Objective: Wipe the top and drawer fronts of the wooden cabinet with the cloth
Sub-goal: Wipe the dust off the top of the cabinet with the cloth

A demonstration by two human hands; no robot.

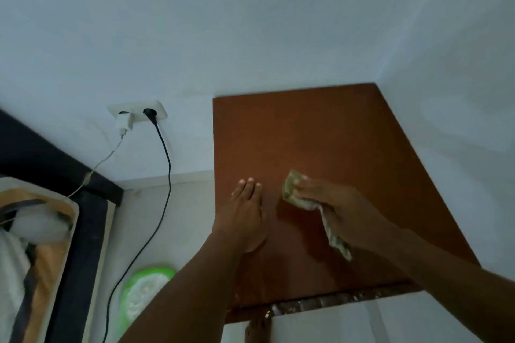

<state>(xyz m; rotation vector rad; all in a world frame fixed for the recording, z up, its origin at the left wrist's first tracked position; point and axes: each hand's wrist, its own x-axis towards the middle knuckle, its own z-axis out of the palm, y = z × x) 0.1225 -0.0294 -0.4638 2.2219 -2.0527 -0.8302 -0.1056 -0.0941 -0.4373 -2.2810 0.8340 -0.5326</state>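
Observation:
The wooden cabinet's reddish-brown top (320, 133) fills the middle right of the head view, set into a corner of white walls. My left hand (246, 211) rests flat on the top near its left edge, fingers straight and together. My right hand (334, 203) grips a crumpled greenish cloth (291, 189) and holds it down on the top just right of the left hand. A tail of the cloth hangs out below the palm. The drawer fronts are hidden below the front edge.
A wall socket (138, 113) left of the cabinet holds a white charger and a black plug, whose cable (164, 175) trails down to the floor. A green-rimmed object (145, 289) lies on the floor. A dark bed frame (69, 203) stands at the left.

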